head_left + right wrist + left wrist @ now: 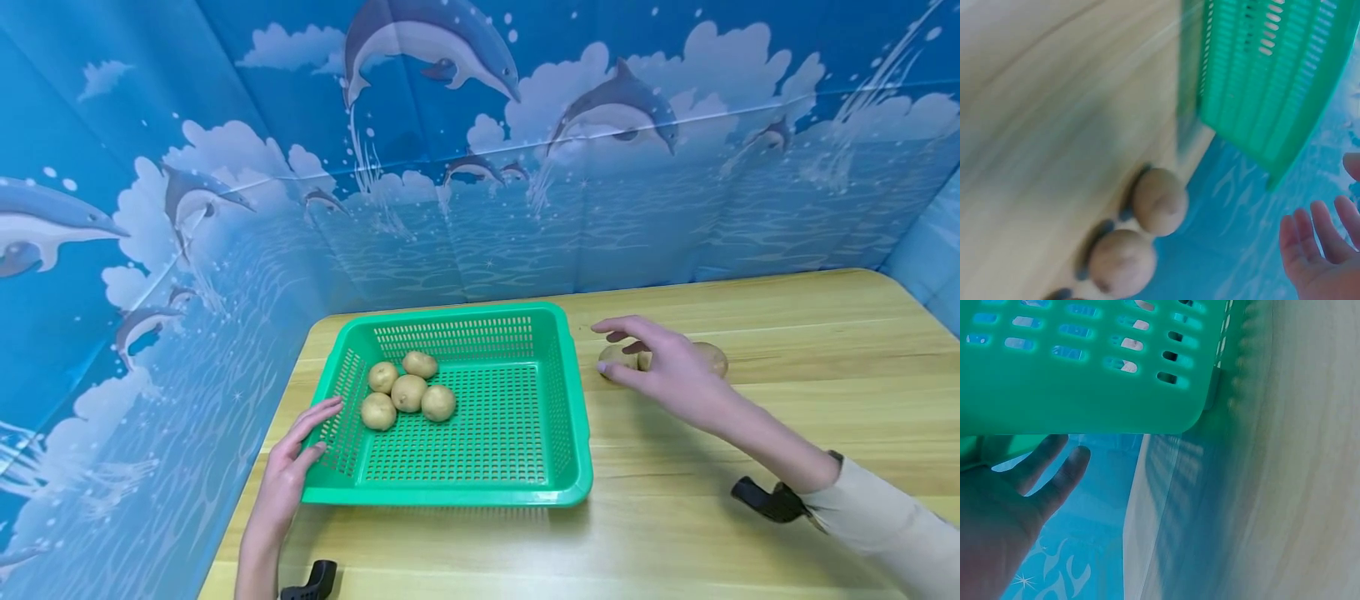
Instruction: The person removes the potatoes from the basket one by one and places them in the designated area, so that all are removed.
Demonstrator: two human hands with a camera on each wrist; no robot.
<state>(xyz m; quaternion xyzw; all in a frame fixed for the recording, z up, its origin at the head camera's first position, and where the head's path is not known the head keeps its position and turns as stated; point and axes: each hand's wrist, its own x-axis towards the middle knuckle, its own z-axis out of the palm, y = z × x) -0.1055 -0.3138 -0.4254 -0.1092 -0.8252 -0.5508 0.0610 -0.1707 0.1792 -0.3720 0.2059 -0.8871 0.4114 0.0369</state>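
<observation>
left hand [285, 467], bare, at the left rim of a green rectangular plastic basket [450, 498] with slotted walls; fingers fairly straight and spread, laid against the rim, with no tight curl round it. behind, at the left wrist, a black curved band [311, 582], cut off by the lower edge of the head view. at the right wrist, a matching black strap [772, 500] beside a cream sleeve [877, 508].

in the left part of the basket, on its slotted floor, five smooth round tan potatoes [408, 393] in a close cluster, with bare floor to the right.

farther out, to the right of the basket, right hand [671, 375] over the pale wood-grain table [675, 517]; fingers loosely bent, thumb apart, no hold on anything. partly covered by it in the head view, three loose tan potatoes [617, 357] in a row on the table. in the right wrist view, two near each other, a third mostly out of frame, all apart from the fingers.

beyond the table, a blue fabric backdrop [525, 217] with printed dolphins, white clouds and rippled water.
</observation>
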